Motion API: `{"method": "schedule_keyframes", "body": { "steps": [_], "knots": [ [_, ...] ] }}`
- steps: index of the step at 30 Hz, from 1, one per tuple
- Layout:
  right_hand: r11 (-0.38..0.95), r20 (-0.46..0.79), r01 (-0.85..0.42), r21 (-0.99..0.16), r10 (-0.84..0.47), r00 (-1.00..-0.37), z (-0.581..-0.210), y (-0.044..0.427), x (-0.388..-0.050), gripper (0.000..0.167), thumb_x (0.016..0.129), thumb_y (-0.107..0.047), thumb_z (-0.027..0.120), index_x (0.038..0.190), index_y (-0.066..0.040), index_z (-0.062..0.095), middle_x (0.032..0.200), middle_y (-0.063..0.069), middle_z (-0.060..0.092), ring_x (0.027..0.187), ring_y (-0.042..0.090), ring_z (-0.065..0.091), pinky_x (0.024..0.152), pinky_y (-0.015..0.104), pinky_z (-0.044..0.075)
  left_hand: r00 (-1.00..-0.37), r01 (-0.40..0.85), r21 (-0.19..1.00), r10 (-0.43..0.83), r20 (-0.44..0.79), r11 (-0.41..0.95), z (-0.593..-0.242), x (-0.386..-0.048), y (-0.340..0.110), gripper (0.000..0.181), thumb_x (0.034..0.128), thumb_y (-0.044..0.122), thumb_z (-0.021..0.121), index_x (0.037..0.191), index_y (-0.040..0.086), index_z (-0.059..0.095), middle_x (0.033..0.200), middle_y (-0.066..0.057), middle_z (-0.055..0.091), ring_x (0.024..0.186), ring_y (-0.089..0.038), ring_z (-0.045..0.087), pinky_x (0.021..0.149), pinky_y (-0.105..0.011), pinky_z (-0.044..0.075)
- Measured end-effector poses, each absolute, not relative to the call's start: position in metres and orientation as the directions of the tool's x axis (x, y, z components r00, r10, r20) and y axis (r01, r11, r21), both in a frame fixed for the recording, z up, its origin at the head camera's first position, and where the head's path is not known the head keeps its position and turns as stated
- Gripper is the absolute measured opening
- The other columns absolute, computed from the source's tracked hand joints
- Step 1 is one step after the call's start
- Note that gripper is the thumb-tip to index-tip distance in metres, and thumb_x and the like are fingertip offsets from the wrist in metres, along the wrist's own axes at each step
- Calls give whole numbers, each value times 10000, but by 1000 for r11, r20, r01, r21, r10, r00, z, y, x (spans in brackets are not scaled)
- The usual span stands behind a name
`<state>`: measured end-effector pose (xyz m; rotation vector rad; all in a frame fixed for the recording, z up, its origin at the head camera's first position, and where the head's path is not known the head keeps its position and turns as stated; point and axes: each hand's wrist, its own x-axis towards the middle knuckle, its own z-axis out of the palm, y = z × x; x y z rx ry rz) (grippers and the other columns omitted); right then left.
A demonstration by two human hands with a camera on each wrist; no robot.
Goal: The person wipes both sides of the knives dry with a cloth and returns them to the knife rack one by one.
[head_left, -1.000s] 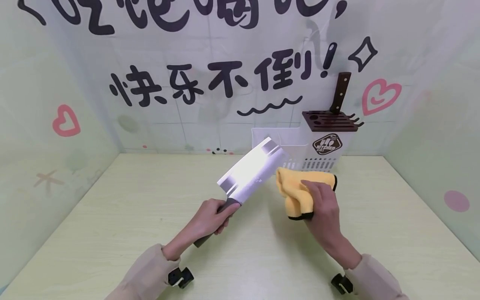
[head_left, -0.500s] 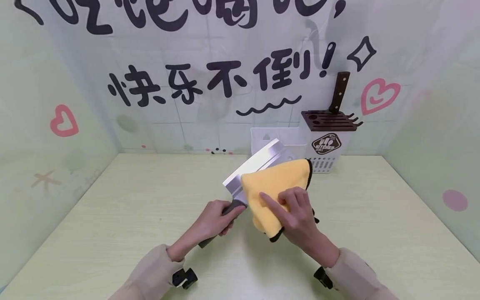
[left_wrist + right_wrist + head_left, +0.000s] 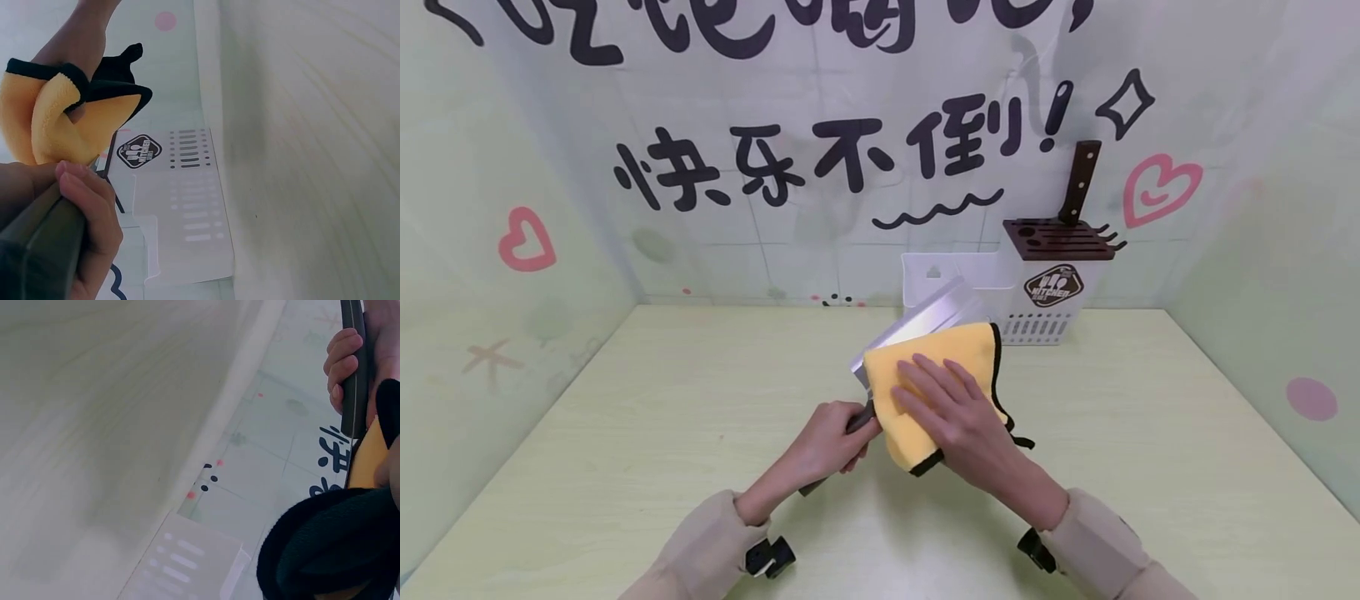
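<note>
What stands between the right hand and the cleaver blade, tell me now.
Only the yellow cloth, which covers part of the cleaver blade; the right hand rests on that cloth. Nothing else visible intervenes.

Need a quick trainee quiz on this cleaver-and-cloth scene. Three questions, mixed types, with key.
1. Multiple choice. The left hand grips: A) a fork; B) the cleaver handle; C) a bowl.
2. True or false. In the head view, the cloth under the right hand hides part of the cleaver's blade.
3. Fill in. The riveted handle rising from the white knife holder is dark ____ in colour.

Key: 1. B; 2. True; 3. brown.
</note>
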<state>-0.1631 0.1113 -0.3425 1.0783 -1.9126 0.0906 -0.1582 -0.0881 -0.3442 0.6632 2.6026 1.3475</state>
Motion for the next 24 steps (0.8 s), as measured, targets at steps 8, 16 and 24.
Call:
{"method": "schedule_keyframes", "body": {
  "steps": [8, 16, 24],
  "knots": [
    [561, 588, -746, 360, -757, -285, -339, 113, -160, 659, 645, 12, 707, 1260, -103, 500, 1338, 72, 435, 1258, 265, 355, 1008, 465, 280, -893, 337, 785, 440, 92, 520, -344, -158, -88, 287, 912, 159, 477, 691, -18, 522, 482, -3, 480, 344, -77, 418, 348, -230, 359],
    [552, 554, -741, 382, -779, -294, -333, 112, -158, 650, 644, 26, 728, 1245, -104, 518, 1320, 60, 458, 1244, 253, 378, 1002, 443, 300, -889, 353, 774, 447, 101, 526, -344, -157, -88, 284, 912, 153, 470, 688, -13, 524, 474, -33, 490, 338, -67, 417, 342, -224, 348],
    [549, 535, -728, 410, -792, -295, -332, 114, -158, 607, 687, 39, 686, 1253, -88, 508, 1319, 56, 461, 1238, 243, 389, 998, 425, 313, -884, 358, 781, 454, 107, 512, -343, -157, -90, 267, 907, 137, 462, 696, -13, 526, 517, -123, 529, 350, -72, 422, 342, -212, 344]
  ]
}}
